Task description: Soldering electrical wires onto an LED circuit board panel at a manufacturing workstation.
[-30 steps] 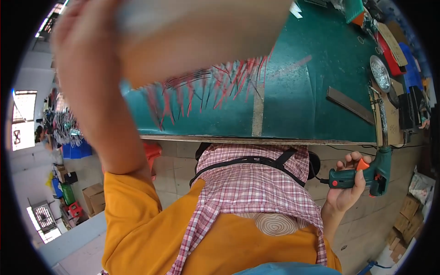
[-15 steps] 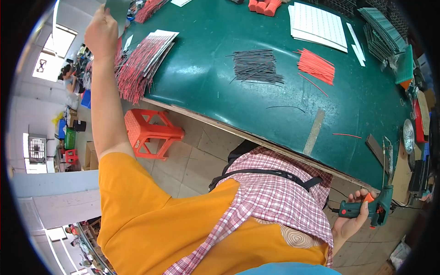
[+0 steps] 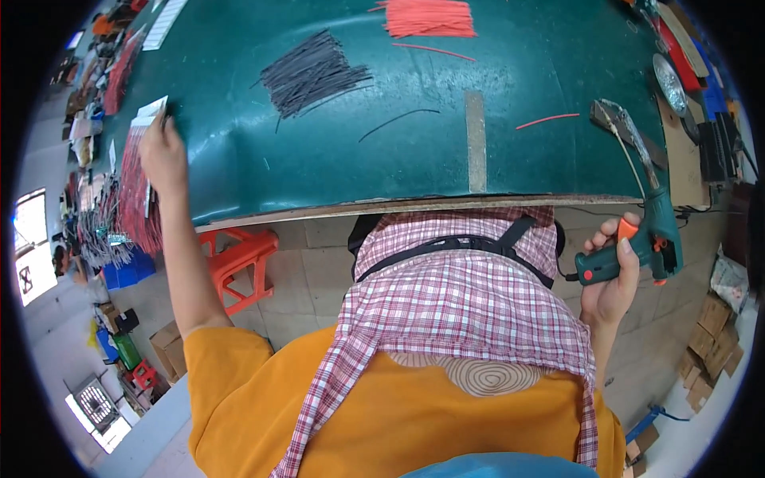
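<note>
My right hand [image 3: 612, 275] is wrapped round a green soldering gun [image 3: 655, 231] with an orange trigger. The gun's long metal front end reaches over the table edge at the right. Away at the far left, my left hand [image 3: 165, 155] is closed over a stack of sheets with red wires [image 3: 137, 187] hanging off it. Its fingers pinch by a pale sheet [image 3: 151, 108] on top; something dark shows at the fingertips, too small to make out. A bundle of black wires [image 3: 307, 73] and a bundle of red wires [image 3: 430, 19] lie on the green table [image 3: 239, 151].
Single wires, one black [image 3: 398, 121] and one red [image 3: 548, 120], lie near a grey strip [image 3: 476, 143] on the table. At the right stands a round metal dish [image 3: 669, 84]. A red plastic stool [image 3: 243, 267] is under the table's left edge; cardboard boxes [image 3: 708, 342] stack at the right.
My left hand has come down from high up, where it held a grey-green sheet, to the wire stack. My view has turned toward the right; the soldering gun stays in my right hand.
</note>
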Tool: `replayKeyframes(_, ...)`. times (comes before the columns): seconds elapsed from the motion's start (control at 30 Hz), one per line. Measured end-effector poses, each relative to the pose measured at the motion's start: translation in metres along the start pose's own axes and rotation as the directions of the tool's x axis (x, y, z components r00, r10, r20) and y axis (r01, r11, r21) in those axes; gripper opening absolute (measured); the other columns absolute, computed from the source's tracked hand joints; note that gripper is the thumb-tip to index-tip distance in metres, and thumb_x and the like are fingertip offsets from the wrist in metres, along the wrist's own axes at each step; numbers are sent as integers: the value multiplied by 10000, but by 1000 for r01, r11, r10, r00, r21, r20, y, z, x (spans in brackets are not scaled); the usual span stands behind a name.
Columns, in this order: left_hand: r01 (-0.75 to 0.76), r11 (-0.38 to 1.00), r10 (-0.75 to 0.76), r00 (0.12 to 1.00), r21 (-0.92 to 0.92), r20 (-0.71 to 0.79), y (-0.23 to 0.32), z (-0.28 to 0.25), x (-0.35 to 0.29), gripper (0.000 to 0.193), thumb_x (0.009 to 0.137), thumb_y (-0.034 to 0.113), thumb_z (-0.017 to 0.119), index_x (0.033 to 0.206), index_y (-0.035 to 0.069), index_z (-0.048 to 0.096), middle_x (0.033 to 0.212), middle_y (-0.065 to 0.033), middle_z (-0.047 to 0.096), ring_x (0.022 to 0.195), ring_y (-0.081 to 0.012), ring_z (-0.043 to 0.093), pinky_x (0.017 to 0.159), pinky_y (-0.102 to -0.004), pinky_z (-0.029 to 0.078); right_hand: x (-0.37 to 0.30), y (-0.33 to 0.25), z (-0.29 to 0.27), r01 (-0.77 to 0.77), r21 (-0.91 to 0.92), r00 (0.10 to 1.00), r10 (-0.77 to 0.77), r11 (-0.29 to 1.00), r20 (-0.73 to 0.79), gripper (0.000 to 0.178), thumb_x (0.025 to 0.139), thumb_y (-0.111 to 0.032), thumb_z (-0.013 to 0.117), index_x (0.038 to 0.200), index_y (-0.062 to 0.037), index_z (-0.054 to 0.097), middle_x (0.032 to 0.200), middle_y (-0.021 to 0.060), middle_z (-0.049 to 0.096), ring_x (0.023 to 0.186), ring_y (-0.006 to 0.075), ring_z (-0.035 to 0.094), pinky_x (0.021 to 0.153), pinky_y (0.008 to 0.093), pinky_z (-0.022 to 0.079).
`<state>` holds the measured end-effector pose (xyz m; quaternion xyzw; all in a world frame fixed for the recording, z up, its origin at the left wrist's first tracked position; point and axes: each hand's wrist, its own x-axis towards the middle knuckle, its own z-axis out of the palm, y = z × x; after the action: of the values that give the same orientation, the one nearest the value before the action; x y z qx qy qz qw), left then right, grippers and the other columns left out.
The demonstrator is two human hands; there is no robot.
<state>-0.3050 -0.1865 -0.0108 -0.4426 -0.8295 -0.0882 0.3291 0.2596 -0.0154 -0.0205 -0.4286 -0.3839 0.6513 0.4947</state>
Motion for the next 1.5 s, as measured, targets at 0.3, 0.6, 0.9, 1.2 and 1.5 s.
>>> replayKeyframes(0.3,-174,729,460,841,-662,285,259,-17,-28,320,743,29,607,1051,45,524,848,-109,578,834,-301,558,747,-403,458,2,4,-3,0,37,999,-2,999,52,358,853,-109,534,1190,-22,448,939,126,576,760,157,568,686,321,485)
replayKeyframes(0.6,-271,879,335,937,-393,103,248,-18,10,282,738,71,623,1013,45,568,918,-154,579,881,-320,545,767,-417,455,7,13,-31,52,67,997,-48,996,-63,357,835,-62,553,1177,-4,470,903,139,599,709,165,581,648,319,496)
replayKeyframes(0.9,-156,595,612,724,-788,319,423,-33,-8,291,682,34,602,955,10,504,863,-181,590,860,-359,563,744,-437,472,15,7,-31,97,103,995,-95,990,-24,350,842,-65,545,1176,-3,464,895,131,585,700,159,542,637,309,463)
replayKeyframes(1.2,-379,792,482,869,-478,109,316,2,43,510,738,201,678,1189,61,486,1108,-140,531,1048,-304,501,869,-414,414,15,15,-35,35,119,996,-25,992,-87,342,844,-45,541,1174,-13,459,882,120,581,683,155,534,625,299,451)
replayKeyframes(1.5,-469,837,501,864,-281,52,317,78,73,681,882,567,452,1412,152,345,1437,-128,353,1323,-290,330,1080,-497,218,18,9,-18,22,59,1000,-21,998,-20,326,844,-61,539,1162,-33,477,891,97,564,692,133,525,624,278,463)
